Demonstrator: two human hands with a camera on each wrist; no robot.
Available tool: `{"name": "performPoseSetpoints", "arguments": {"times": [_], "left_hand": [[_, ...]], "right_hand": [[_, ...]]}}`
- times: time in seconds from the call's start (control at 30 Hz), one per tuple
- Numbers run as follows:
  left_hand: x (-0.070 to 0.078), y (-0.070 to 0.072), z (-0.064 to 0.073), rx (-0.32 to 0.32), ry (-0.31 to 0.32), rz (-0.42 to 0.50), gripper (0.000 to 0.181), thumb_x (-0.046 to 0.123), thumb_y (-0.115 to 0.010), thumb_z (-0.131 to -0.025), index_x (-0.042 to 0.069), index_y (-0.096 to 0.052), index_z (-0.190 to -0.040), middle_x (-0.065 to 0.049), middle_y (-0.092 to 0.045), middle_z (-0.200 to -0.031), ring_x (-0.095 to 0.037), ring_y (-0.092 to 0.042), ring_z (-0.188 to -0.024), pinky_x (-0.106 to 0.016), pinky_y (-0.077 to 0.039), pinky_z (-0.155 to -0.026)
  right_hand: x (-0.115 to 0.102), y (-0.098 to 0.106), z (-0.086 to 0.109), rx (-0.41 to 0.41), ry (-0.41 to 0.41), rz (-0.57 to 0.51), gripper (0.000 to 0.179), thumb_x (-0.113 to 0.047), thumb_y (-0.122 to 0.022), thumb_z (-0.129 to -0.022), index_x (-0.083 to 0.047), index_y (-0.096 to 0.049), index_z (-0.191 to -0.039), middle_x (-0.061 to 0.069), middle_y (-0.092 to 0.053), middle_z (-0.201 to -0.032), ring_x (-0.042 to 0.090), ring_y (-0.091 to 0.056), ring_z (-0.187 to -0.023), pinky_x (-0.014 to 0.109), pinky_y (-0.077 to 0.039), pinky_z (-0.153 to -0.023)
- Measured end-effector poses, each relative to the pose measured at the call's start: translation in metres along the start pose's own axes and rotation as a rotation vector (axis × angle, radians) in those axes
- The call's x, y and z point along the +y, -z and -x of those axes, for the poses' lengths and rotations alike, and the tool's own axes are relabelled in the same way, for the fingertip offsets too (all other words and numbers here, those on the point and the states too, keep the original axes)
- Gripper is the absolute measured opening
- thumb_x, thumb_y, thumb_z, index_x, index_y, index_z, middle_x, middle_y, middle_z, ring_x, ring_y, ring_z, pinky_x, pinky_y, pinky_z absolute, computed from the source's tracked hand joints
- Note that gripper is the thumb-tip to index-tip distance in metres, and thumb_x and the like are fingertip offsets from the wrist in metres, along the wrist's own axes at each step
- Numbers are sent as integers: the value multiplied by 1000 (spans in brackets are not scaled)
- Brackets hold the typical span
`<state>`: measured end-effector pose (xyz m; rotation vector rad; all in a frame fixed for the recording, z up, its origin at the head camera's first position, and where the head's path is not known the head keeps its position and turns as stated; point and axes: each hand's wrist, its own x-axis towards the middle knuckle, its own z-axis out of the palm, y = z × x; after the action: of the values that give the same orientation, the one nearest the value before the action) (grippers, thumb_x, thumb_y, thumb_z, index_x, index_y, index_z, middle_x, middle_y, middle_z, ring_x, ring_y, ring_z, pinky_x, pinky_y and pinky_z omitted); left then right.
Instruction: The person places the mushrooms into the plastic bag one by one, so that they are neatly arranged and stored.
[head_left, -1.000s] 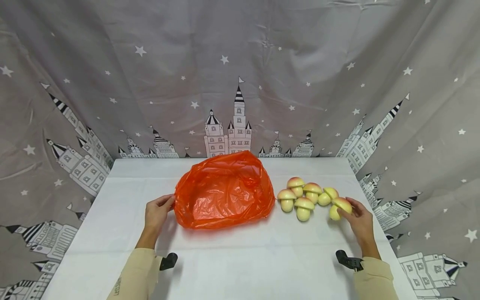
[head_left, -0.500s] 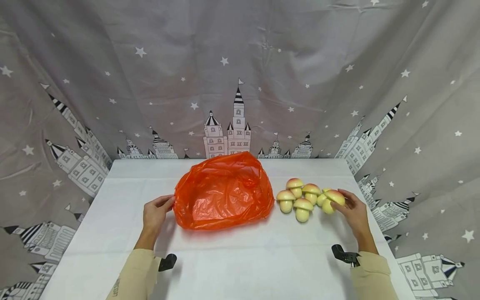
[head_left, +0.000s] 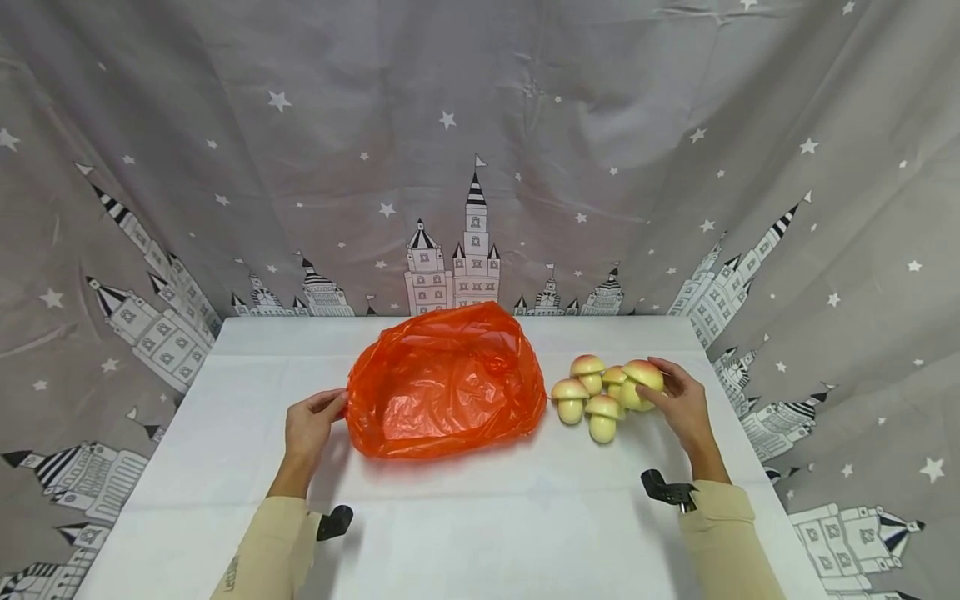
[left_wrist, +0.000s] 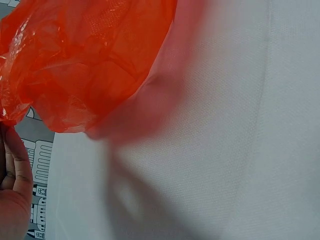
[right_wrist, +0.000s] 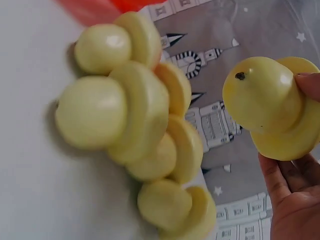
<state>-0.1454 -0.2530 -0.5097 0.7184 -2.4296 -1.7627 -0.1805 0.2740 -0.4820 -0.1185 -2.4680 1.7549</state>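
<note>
A red plastic bag [head_left: 448, 400] lies mouth open in the middle of the white table. At its left edge my left hand [head_left: 307, 429] pinches the rim between thumb and fingers; in the left wrist view only part of that hand [left_wrist: 15, 185] shows beside the red film. My right hand [head_left: 684, 408] holds a yellow toy mushroom [right_wrist: 262, 97] with a reddish cap top, gripped by the cap. It is raised over the right side of a cluster of similar mushrooms [head_left: 602, 427], hiding part of the ones behind it.
The mushroom cluster, with several pieces such as this mushroom [head_left: 570, 408], stands close to the bag's right side. A grey curtain [head_left: 600, 125] with castles and stars hangs behind the white table [head_left: 480, 533] and along both sides.
My right hand has lifted the mushroom from the right end of the cluster and carried it left, over the neighbouring ones. My left hand and the bag have stayed in place.
</note>
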Motion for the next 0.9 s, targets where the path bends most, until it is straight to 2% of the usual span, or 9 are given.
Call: {"name": "performPoseSetpoints", "arguments": {"times": [0.13, 0.2, 0.3, 0.47, 0.6, 0.67, 0.73, 0.8, 0.9], "left_hand": [[-1, -1, -1, 8, 0, 23, 44, 33, -61, -95, -1, -63, -123, -16, -67, -114, -7, -64, -83, -35, -48, -98], [-4, -1, -2, 29, 18, 31, 45, 36, -64, -92, 1, -66, -120, -13, -68, -111, -10, -65, -84, -36, -49, -97], [-8, -1, -4, 19, 3, 39, 47, 39, -65, -91, 1, -66, -119, -14, -68, -110, -16, -66, -88, -38, -48, -98], [-18, 0, -12, -5, -21, 68, 49, 43, -66, -89, 3, -67, -119, -12, -69, -110, -17, -66, -90, -29, -52, -91], [-25, 0, -19, -5, -21, 78, 48, 42, -67, -88, 5, -68, -118, -10, -69, -109, -15, -66, -89, -24, -53, -85], [-21, 0, -16, -2, -7, 76, 47, 40, -66, -89, 3, -67, -119, -12, -68, -111, -17, -66, -90, -29, -53, -90], [-21, -1, -16, 21, 21, 73, 45, 40, -66, -89, 6, -69, -118, -8, -69, -109, -12, -66, -87, -26, -53, -88], [-14, -1, -11, 17, 25, 47, 45, 38, -63, -92, 4, -66, -120, -11, -68, -113, -13, -65, -89, -29, -51, -92], [-10, -3, -8, 23, 24, 21, 42, 34, -61, -95, 2, -65, -121, -15, -67, -115, -10, -65, -86, -23, -52, -88]], "right_hand": [[-8, -14, -9, -2, 10, -46, 55, -1, -71, -84, 4, -49, -135, 18, -51, -134, 0, -50, -111, 20, -38, -103], [-11, -21, -12, -18, 25, -76, 54, 1, -70, -84, 4, -49, -134, 20, -51, -133, 4, -50, -114, 18, -38, -102], [-13, -32, -16, -52, 59, -85, 53, 2, -70, -84, 5, -50, -133, 22, -52, -133, 12, -50, -120, 16, -38, -101], [-26, -44, -16, -98, 96, -43, 53, 1, -68, -86, 7, -48, -134, 23, -51, -135, 28, -46, -127, 28, -37, -107], [-45, -49, -11, -106, 106, -45, 51, 2, -67, -86, 9, -48, -133, 26, -52, -133, 29, -49, -121, 30, -39, -104], [-53, -52, -10, -109, 121, -42, 51, 3, -66, -86, 10, -48, -132, 27, -52, -132, 27, -50, -118, 28, -40, -102], [-57, -55, -10, -121, 140, -33, 50, 4, -66, -85, 11, -49, -131, 27, -52, -133, 28, -50, -117, 28, -40, -102], [-60, -58, -10, -134, 170, -20, 49, 6, -66, -85, 13, -49, -130, 28, -51, -132, 32, -50, -118, 34, -40, -104], [-63, -62, -11, -153, 208, 12, 47, 5, -67, -85, 12, -51, -128, 28, -52, -131, 39, -49, -119, 45, -39, -104]]}}
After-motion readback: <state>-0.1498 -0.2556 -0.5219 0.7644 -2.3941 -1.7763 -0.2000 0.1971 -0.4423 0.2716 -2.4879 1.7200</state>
